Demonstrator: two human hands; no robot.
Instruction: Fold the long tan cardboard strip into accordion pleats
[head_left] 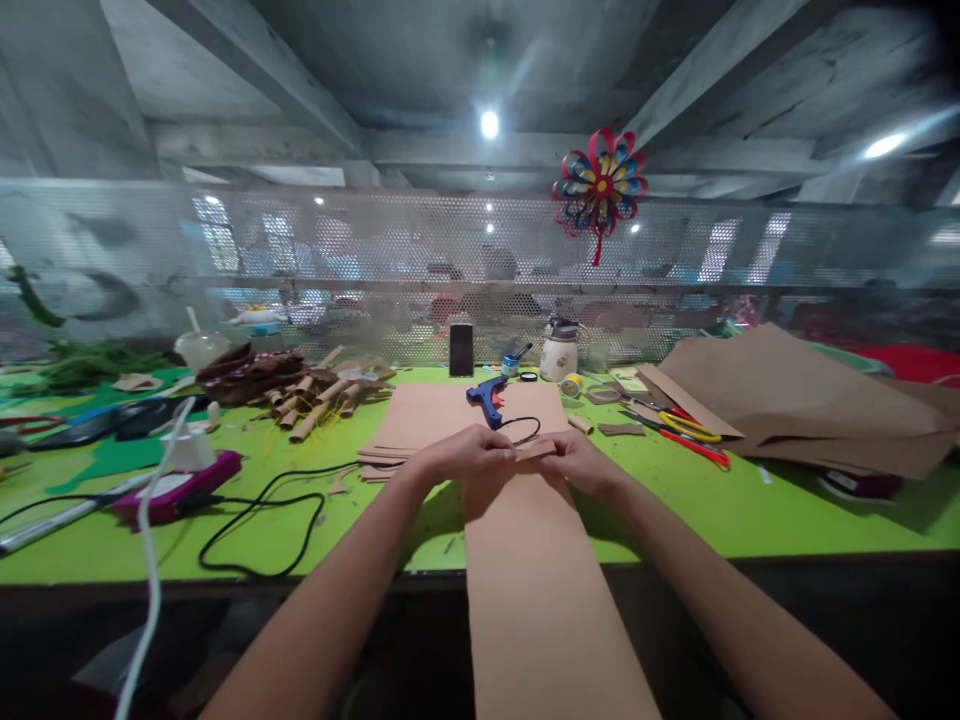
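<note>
A green table spreads wide under two bare arms. A long brown paper strip lies at its middle, its long axis running straight away from the person, its near end hanging past the table's front edge and its far end pointing at a blue glue gun. Bare green surface flanks both long edges of the strip. The left hand and the right hand are each closed, pinching the strip's far end between them. A black cable loops to the left; scissors lie to the right.
</note>
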